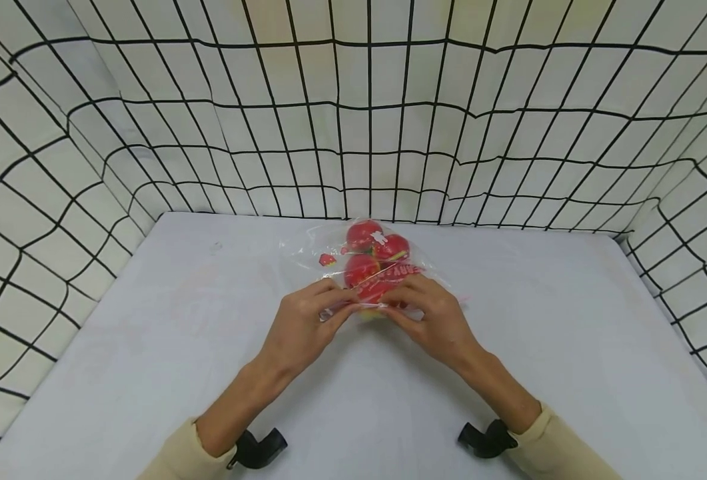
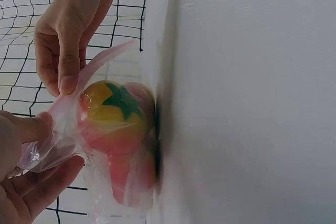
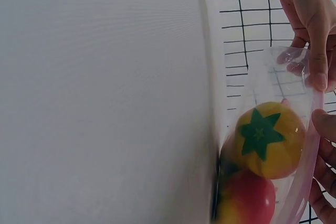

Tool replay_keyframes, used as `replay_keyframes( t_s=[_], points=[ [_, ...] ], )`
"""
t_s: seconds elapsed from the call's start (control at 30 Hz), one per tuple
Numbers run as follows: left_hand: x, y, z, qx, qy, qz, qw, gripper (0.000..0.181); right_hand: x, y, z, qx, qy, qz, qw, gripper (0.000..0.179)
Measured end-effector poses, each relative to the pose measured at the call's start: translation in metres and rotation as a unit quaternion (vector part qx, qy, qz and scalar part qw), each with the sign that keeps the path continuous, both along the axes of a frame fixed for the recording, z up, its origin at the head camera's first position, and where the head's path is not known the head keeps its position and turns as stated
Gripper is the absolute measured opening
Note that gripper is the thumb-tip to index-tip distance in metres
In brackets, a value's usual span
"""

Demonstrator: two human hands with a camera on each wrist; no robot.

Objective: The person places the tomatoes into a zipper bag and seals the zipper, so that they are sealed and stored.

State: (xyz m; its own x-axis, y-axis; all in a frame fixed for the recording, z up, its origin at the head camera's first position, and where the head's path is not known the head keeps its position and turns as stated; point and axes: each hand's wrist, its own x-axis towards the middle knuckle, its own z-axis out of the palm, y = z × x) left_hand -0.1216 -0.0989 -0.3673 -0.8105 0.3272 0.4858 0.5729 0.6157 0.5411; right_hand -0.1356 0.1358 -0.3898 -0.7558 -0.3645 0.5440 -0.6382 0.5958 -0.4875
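A clear zip bag [image 1: 305, 248] with red print lies at the far middle of the table, its pink-edged opening toward me. Inside are several round red and yellow tomatoes [image 1: 362, 270]; the left wrist view shows one tomato [image 2: 113, 116] with a flat green star-shaped top. My left hand [image 1: 299, 327] pinches the bag's pink strip [image 3: 310, 166] between thumb and fingers. Close beside it, my right hand [image 1: 434, 320] pinches the same strip, thumb toward me. The fingertips of both hands nearly meet at the middle of the strip. Part of the fruit is hidden behind the fingers.
A white table [image 1: 149, 373] spreads out beneath the hands. Black grid netting [image 1: 368, 107] over pale walls stands behind it and along both sides. Near each cuff shows a black wrist-worn device, the left device [image 1: 260, 448] and the right device [image 1: 486, 440].
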Motion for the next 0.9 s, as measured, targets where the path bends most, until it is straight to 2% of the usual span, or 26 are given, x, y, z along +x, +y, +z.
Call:
replay_keyframes(
  t_s=[0.4, 0.57, 0.9],
  points=[
    [-0.001, -0.002, -0.006, 0.013, -0.002, 0.011, 0.9999, 0.026, 0.001, 0.001, -0.002, 0.009, 0.003, -0.011, 0.9999, 0.028],
    [0.0, -0.002, -0.005, 0.02, 0.001, 0.021, 0.9996, 0.025, 0.001, 0.005, -0.004, 0.01, 0.002, -0.017, 0.9998, 0.028],
    [-0.001, -0.004, -0.007, 0.036, 0.003, 0.019, 0.9992, 0.024, 0.001, 0.012, -0.008, 0.001, -0.005, -0.018, 0.9998, 0.028]
  ],
)
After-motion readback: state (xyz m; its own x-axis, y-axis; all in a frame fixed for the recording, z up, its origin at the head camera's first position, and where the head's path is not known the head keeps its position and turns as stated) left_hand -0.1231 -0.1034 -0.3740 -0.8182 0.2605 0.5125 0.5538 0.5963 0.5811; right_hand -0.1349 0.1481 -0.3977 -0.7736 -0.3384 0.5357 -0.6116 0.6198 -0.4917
